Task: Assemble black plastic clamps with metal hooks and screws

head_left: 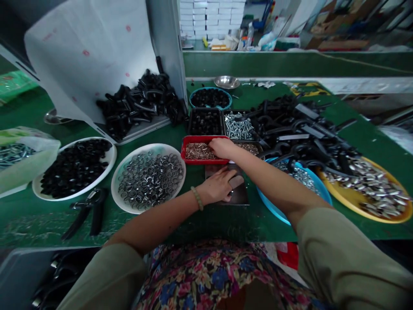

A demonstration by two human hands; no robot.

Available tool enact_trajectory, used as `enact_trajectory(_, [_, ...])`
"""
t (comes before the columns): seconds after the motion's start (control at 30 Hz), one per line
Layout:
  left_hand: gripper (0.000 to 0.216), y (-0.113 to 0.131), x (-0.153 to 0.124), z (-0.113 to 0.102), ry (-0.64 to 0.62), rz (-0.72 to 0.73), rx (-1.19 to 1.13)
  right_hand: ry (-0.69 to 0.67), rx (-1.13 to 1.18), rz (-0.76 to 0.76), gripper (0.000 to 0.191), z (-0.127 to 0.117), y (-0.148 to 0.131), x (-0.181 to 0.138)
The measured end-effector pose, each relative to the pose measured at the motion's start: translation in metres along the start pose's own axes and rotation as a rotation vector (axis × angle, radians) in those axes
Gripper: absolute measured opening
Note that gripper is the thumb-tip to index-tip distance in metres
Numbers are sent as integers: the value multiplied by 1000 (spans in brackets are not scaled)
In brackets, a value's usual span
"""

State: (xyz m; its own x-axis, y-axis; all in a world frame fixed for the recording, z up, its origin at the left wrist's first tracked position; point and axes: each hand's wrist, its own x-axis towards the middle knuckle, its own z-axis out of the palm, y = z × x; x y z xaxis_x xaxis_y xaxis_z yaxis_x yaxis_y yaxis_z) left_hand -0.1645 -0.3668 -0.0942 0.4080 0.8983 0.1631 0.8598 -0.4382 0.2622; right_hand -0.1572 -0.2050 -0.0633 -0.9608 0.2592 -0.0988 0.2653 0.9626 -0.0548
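Observation:
My right hand reaches into a red tray of small coppery metal parts, fingers curled down into them; what it pinches is hidden. My left hand, with a bead bracelet at the wrist, rests on a dark metal plate just in front of the red tray. Its fingers are curled around a small part I cannot name.
White plates of steel rings and black rings lie at left, with black pliers near the edge. Behind are trays of black parts and screws, a pile of black handles, a blue dish and a yellow dish.

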Motion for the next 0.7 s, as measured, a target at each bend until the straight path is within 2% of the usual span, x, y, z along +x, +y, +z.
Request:
enact_trajectory(0.2, [50, 0, -13, 1, -15, -63, -30, 83, 49, -16, 23, -1, 4, -12])
enact_trajectory(0.27, [45, 7, -22, 2, 24, -129, -26, 143, 140, -22, 19, -1, 5, -11])
enact_trajectory(0.4, [50, 23, -30, 2, 95, -313, -54, 276, 387, 48, 18, -3, 8, -22])
enact_trajectory(0.53, [61, 30, -22, 7, 152, -482, -121, 389, 769, 102, 17, 1, 11, -80])
enact_trajectory(0.6, [62, 29, -19, 9, 162, -514, -145, 350, 877, 157, 14, 9, 9, -116])
enact_trajectory(0.7, [58, 28, -18, 11, 148, -510, -152, 311, 900, 254, 14, 26, 1, -155])
